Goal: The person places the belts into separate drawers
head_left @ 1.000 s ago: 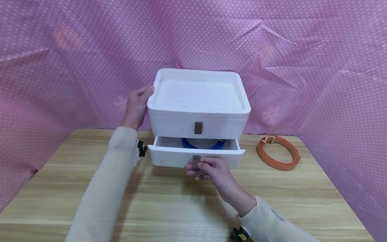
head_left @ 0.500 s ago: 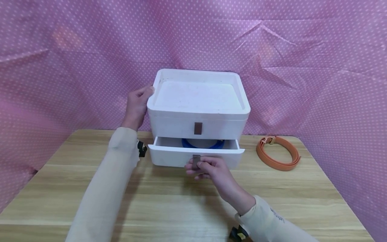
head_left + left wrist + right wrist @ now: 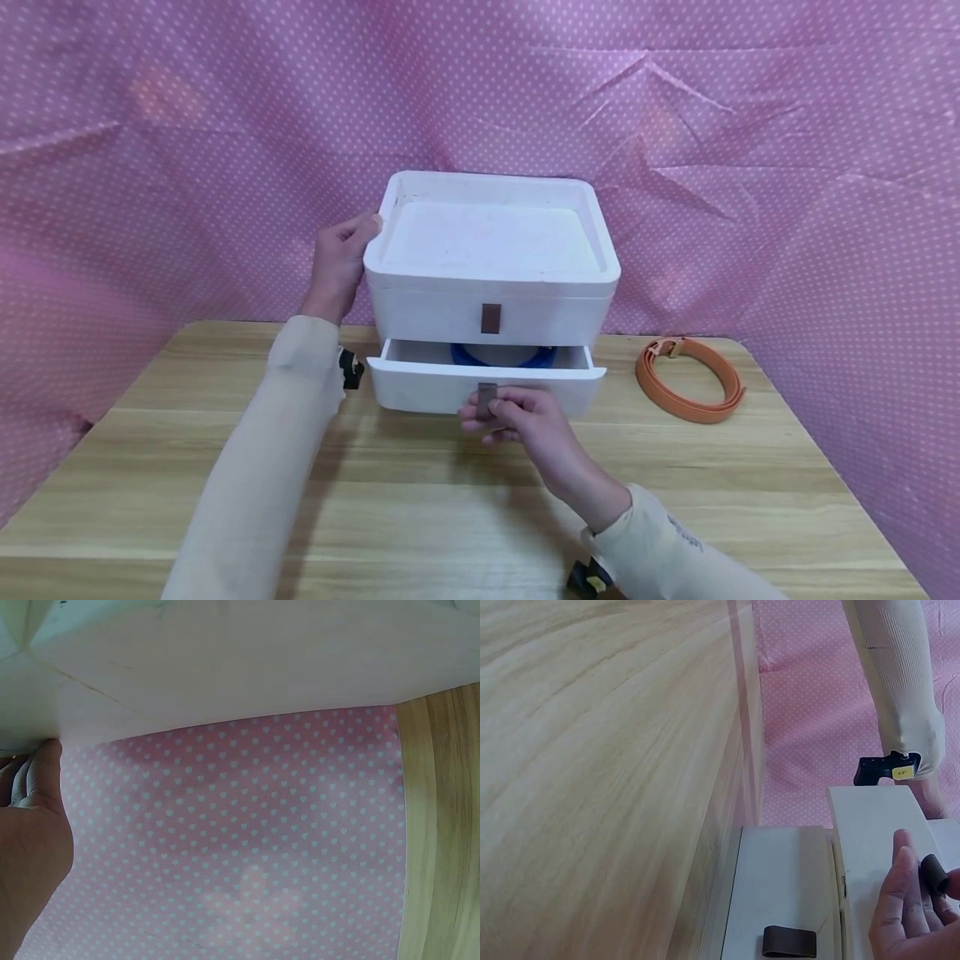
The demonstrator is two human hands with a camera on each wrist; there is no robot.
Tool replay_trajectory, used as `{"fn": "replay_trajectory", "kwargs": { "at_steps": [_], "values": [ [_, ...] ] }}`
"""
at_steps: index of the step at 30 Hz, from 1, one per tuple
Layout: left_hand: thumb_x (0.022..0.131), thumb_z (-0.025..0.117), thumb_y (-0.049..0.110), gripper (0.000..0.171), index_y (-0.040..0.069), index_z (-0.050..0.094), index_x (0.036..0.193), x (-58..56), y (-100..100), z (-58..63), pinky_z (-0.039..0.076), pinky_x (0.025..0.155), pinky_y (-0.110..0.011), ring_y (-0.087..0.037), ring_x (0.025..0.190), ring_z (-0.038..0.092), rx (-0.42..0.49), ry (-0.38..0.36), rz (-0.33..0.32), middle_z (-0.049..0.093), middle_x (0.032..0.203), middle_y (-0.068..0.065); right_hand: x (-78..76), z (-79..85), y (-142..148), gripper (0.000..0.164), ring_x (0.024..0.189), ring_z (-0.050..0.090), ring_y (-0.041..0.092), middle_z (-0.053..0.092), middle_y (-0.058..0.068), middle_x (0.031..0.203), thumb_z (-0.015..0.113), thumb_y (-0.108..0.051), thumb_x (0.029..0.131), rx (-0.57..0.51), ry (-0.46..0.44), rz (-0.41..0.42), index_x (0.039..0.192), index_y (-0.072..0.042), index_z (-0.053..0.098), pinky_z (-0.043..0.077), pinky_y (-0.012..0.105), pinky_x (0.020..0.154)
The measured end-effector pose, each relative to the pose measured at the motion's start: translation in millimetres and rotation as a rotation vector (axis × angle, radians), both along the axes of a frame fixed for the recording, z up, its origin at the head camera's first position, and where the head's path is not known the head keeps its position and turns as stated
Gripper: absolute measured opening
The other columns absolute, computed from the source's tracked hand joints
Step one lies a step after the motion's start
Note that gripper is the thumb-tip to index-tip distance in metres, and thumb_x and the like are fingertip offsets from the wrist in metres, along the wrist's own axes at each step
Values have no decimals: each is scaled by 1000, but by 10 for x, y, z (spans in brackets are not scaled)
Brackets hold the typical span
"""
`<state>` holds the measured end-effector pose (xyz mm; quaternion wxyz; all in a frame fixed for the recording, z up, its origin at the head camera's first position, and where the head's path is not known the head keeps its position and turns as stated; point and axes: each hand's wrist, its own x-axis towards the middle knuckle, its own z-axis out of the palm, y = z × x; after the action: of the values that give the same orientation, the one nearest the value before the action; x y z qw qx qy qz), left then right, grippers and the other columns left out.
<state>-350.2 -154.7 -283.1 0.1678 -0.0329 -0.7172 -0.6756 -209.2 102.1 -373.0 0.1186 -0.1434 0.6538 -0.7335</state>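
Observation:
A white drawer unit (image 3: pixel 495 312) with a tray-like top stands on the wooden table. My left hand (image 3: pixel 339 260) holds its left side near the back, thumb on the top rim; most of the fingers are hidden from the head view. One white drawer (image 3: pixel 420 390) is partly pulled out, with a blue coil (image 3: pixel 465 357) inside. My right hand (image 3: pixel 536 429) pinches the brown pull tab (image 3: pixel 486 402) on its front. In the right wrist view, a panel (image 3: pixel 784 877) with another brown tab (image 3: pixel 788 941) shows below that drawer.
An orange-brown coiled belt (image 3: pixel 690 404) with a gold buckle lies on the table right of the unit. Higher on the unit's front is one more brown tab (image 3: pixel 491 318). A pink dotted cloth (image 3: pixel 750 208) hangs behind and along both sides of the wooden table (image 3: pixel 405 517).
Hardly anything differs over the last second: both hands keep their places, and the drawer stays about equally far out.

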Motion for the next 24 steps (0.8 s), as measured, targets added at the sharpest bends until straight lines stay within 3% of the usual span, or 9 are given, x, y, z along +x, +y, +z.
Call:
{"fn": "replay_trajectory", "kwargs": {
  "at_steps": [24],
  "values": [
    [97,61,37,40,12,65,128,-19,6,-12,53,92,-31,-21,114,61,19,10,6,62,132,-7,-49,14,8,26,98,69,28,70,21,108,47,-4,100,53,1,-5,115,13,61,57,37,80]
  ]
}}
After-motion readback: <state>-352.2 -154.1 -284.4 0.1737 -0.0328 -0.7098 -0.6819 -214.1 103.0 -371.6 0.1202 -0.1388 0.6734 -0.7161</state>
